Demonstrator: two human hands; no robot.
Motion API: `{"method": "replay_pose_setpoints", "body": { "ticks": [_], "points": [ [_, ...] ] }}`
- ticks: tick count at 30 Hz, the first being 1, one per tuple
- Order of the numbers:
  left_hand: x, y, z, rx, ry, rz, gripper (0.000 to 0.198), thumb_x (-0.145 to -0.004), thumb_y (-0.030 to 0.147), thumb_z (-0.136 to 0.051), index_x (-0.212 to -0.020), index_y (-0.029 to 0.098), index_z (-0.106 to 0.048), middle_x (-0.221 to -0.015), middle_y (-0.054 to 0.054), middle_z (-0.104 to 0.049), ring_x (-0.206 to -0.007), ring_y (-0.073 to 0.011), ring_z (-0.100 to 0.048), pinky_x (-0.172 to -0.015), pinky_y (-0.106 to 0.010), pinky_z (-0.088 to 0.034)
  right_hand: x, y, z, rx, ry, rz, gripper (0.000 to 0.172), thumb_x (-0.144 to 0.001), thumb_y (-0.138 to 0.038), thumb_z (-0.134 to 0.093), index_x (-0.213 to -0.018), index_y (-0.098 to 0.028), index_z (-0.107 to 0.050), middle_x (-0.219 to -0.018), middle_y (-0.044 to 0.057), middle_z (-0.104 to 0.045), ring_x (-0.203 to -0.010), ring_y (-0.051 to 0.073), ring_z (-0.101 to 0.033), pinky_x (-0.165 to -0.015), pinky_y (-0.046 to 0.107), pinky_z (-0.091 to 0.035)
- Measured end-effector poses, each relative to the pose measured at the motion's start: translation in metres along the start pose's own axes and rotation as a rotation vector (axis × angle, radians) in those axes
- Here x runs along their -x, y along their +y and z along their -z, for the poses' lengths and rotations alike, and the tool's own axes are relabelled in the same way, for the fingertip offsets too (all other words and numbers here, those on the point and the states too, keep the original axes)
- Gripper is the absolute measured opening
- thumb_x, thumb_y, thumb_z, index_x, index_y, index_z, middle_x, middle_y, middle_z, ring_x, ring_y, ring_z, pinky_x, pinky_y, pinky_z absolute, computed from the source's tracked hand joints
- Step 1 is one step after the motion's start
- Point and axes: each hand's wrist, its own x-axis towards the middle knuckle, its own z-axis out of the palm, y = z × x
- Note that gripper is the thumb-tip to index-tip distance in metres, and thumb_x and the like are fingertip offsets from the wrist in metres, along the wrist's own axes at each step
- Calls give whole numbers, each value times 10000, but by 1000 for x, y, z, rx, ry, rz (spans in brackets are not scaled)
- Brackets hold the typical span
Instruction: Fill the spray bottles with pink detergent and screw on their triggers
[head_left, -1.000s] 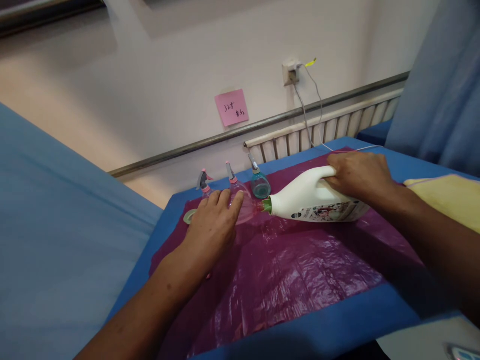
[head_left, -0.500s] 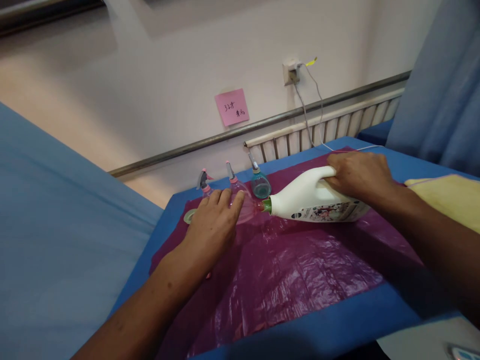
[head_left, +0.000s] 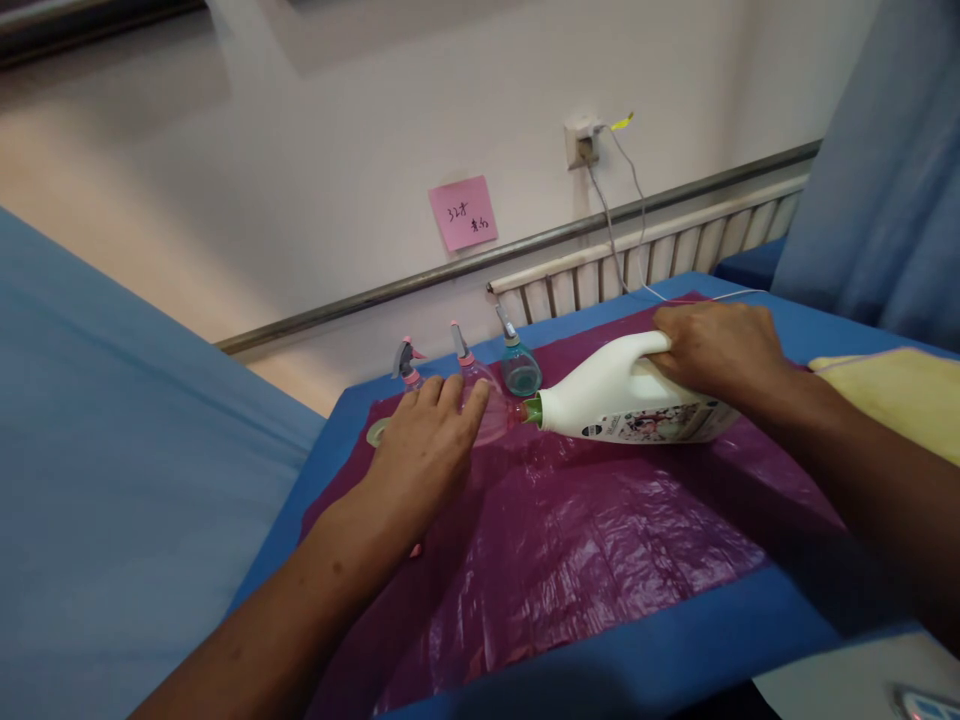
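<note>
My right hand (head_left: 720, 345) is closed round the handle of a white jug (head_left: 600, 390), which lies tipped with its mouth to the left. The jug's green spout (head_left: 532, 410) meets the neck of a clear pink bottle (head_left: 495, 418). My left hand (head_left: 435, 430) is wrapped round that pink bottle, its fingers covering much of the body. Behind it stand a pink spray bottle (head_left: 463, 352) and a teal spray bottle (head_left: 521, 368). Another pink-collared sprayer (head_left: 409, 365) rises beyond my left fingers, its lower part hidden.
A purple plastic sheet (head_left: 600, 530) covers the blue table (head_left: 645, 650). On the left lies a pale green ring-shaped thing (head_left: 376, 432). A yellow cloth (head_left: 900, 390) rests at the right. Blue curtains (head_left: 135, 480) hang on both sides, and a white cable (head_left: 637, 220) runs from a wall socket.
Hardly anything differs. Both hands, the jug and the pink bottle keep their places, with only a very slight shift of the view and left forearm.
</note>
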Motion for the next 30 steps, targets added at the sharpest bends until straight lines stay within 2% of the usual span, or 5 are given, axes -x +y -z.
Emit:
{"method": "replay_pose_setpoints", "body": {
  "ticks": [9,14,19,24,30],
  "points": [
    [-2,1,8,-45,-7,-24,763,-938,123,-677,-1670,143,-465,-1543,-221,-616,-1356,-408,-590,-1147,-542,-486,-4,3,-4,-23,-19,-29,489,-1002,-637,-565,-1181,-244,-795,-1108,162,-808,-924,332,-703,-747,389,-397],
    [-4,0,13,-57,-9,-43,755,-942,112,-632,-1676,135,-456,-1516,-222,-624,-1331,-407,-596,-1115,-542,-499,-3,2,0,-8,-28,-16,482,-1026,-605,-533,-1175,-212,-769,-1136,181,-814,-915,307,-691,-703,371,-315],
    [-7,-1,18,-55,-29,-48,781,-887,96,-674,-1642,142,-480,-1551,-229,-609,-1354,-411,-584,-1109,-537,-501,-3,2,2,-14,-33,-16,455,-1037,-580,-512,-1155,-208,-748,-1143,198,-812,-885,300,-684,-678,385,-241],
    [-9,-3,18,-80,-22,-59,783,-901,106,-670,-1654,155,-461,-1582,-223,-593,-1396,-409,-565,-1108,-521,-498,-5,2,3,-12,-50,-7,439,-1046,-541,-495,-1163,-207,-753,-1147,204,-809,-879,297,-671,-681,381,-264],
    [-11,-4,19,-68,-11,-70,727,-938,49,-585,-1649,154,-476,-1569,-223,-606,-1399,-409,-564,-1099,-530,-490,-8,4,-1,-1,-30,-8,483,-1031,-595,-517,-1181,-214,-772,-1114,197,-814,-879,312,-682,-699,381,-327]
  ]
}}
